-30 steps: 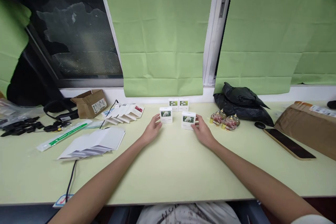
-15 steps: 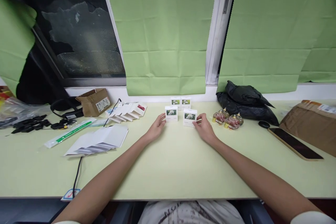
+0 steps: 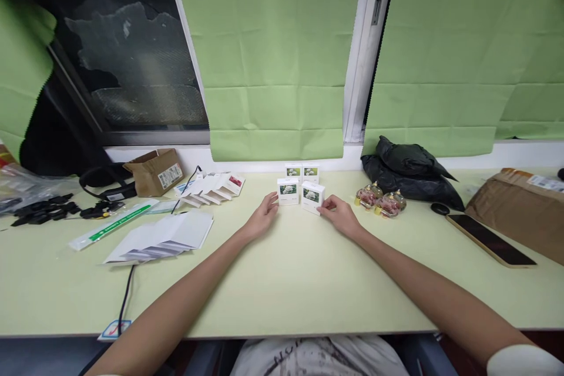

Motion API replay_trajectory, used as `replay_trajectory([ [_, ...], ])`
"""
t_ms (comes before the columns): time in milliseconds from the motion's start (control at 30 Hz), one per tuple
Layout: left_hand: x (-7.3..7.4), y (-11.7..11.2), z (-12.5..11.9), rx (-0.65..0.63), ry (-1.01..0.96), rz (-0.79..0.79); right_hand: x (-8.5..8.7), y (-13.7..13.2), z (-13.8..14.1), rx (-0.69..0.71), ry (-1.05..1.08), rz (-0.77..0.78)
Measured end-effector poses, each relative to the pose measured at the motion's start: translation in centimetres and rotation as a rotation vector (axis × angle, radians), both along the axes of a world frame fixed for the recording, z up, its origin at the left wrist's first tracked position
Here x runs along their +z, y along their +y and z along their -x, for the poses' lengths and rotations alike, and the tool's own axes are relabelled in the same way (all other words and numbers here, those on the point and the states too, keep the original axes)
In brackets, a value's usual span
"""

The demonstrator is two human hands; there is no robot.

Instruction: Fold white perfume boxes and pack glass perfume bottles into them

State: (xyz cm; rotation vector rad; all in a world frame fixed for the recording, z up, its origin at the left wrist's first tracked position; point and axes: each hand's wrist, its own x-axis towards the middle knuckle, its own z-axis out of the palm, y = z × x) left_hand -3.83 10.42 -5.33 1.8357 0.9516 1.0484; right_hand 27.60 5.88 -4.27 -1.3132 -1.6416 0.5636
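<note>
Two small white boxes with white-flower pictures stand upright side by side in the middle of the table. My left hand [image 3: 263, 215] rests at the side of the left box [image 3: 288, 200], fingers stretched out and fingertips at its edge; whether they touch it I cannot tell. My right hand [image 3: 339, 214] pinches the lower right corner of the right box [image 3: 312, 207], which stands turned at a slight angle. Behind them, two similar boxes stand edge to edge: a back left box [image 3: 293, 170] and a back right box [image 3: 311, 171].
Folded white cards [image 3: 165, 235] and flattened white boxes [image 3: 211, 190] lie on the left, near an open carton [image 3: 155, 173]. On the right are pink-and-gold bottles [image 3: 388, 204], black plastic bags [image 3: 409, 173], a phone [image 3: 489, 241] and a brown package [image 3: 520, 205].
My right hand has moved the right box leftward, closer to the left box, and the box has turned at an angle. My left hand has stayed about where it was.
</note>
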Motion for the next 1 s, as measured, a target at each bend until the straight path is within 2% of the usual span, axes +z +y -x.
replay_trajectory([
  [167,-0.3,0.2,0.2,0.013,0.048,-0.037,0.3,0.6,0.1,-0.041,-0.083,-0.006],
  [367,0.8,1.1,0.0,-0.013,0.079,-0.035,0.0,3.1,0.7,-0.016,-0.082,-0.012],
  [600,1.6,0.8,-2.2,0.197,0.11,-0.085,-0.5,4.3,0.8,0.039,-0.032,-0.032],
  [733,1.9,0.3,-2.4,0.231,0.136,-0.117,-0.6,4.0,0.5,0.034,-0.026,-0.041],
  [1000,1.6,0.9,-1.9,0.287,0.131,-0.125,-0.7,4.0,-0.1,0.054,-0.035,-0.031],
])
